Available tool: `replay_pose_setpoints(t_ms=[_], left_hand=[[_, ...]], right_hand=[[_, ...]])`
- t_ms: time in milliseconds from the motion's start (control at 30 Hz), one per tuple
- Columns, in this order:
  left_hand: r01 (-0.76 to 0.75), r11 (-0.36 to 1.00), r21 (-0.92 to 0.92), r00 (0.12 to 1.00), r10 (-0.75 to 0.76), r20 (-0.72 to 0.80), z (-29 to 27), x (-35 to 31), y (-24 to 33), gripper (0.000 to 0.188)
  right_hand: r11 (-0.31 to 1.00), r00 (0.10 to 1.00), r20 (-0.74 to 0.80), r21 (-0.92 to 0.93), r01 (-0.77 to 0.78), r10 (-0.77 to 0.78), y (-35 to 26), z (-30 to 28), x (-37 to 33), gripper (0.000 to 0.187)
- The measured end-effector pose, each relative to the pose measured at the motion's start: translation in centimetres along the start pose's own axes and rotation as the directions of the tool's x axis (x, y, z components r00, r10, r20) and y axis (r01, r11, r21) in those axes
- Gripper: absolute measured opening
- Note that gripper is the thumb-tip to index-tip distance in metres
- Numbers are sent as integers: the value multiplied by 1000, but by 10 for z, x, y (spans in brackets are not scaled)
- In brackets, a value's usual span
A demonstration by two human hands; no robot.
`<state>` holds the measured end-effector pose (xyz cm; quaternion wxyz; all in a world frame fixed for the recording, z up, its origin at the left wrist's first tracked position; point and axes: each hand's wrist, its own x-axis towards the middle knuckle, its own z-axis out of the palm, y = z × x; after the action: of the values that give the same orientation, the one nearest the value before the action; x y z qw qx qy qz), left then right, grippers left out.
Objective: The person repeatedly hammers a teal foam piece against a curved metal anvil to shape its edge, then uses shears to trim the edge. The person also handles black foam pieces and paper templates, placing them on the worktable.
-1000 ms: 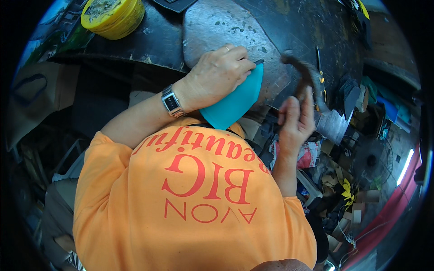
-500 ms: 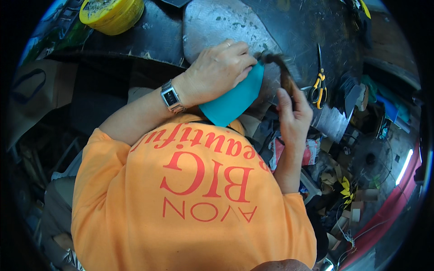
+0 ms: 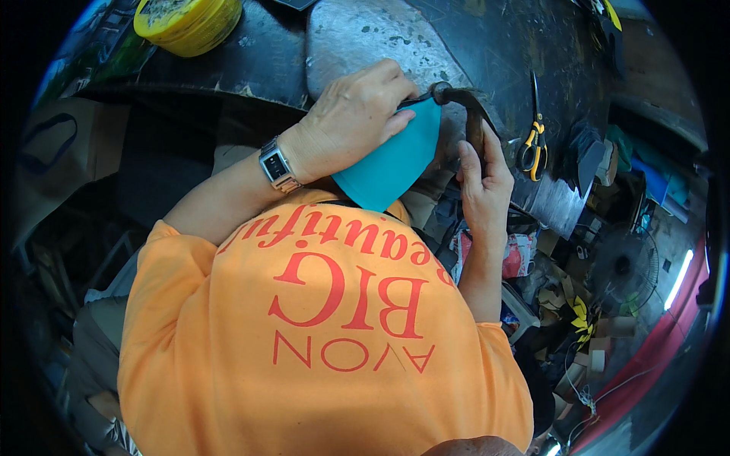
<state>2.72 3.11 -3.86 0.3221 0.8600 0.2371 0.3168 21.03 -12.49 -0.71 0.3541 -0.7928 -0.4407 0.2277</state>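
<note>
My left hand [image 3: 357, 114] is closed on a teal sheet piece [image 3: 391, 163], holding its upper edge on the worn grey slab [image 3: 380, 38]. A dark strip runs along that edge; the sheet's lower part hangs off the near side of the bench. My right hand [image 3: 485, 175] grips the wooden handle of a hammer [image 3: 473, 125]. The round dark hammer head [image 3: 441, 93] rests at the sheet's upper right corner, just right of my left fingers. Whether it touches sheet or slab I cannot tell. Fingertips of my left hand are partly hidden.
Scissors with yellow-and-black handles [image 3: 534, 148] lie on the dark bench [image 3: 525, 45] to the right. At the far left stands a yellow round tub [image 3: 186, 30]. Dark sheet pieces [image 3: 582, 156] sit at the bench's right edge. A fan [image 3: 627, 262] and clutter fill the lower right.
The hammer head was blurred in motion and is now sharp, at the corner of the teal sheet. My right hand has shifted slightly left; the left wrist has shifted slightly left too.
</note>
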Motion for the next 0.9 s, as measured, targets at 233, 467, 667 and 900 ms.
replay_pose_setpoints(t_ms=[233,467,667,900], left_hand=[[-87,996,20,996,86,28,-1,0,-5,16],[-70,997,-6,998,70,1,-1,-1,-3,13],[-95,995,26,995,95,1,-1,0,-3,14],[-92,996,19,996,93,-13,1,0,-5,13]], right_hand=[[979,995,-34,183,-90,98,-24,-17,-12,34],[992,997,-49,102,71,-66,-27,-1,-9,38],[964,997,-81,267,13,9,-40,-20,-14,39],[999,999,16,22,28,-29,-39,1,-6,30]])
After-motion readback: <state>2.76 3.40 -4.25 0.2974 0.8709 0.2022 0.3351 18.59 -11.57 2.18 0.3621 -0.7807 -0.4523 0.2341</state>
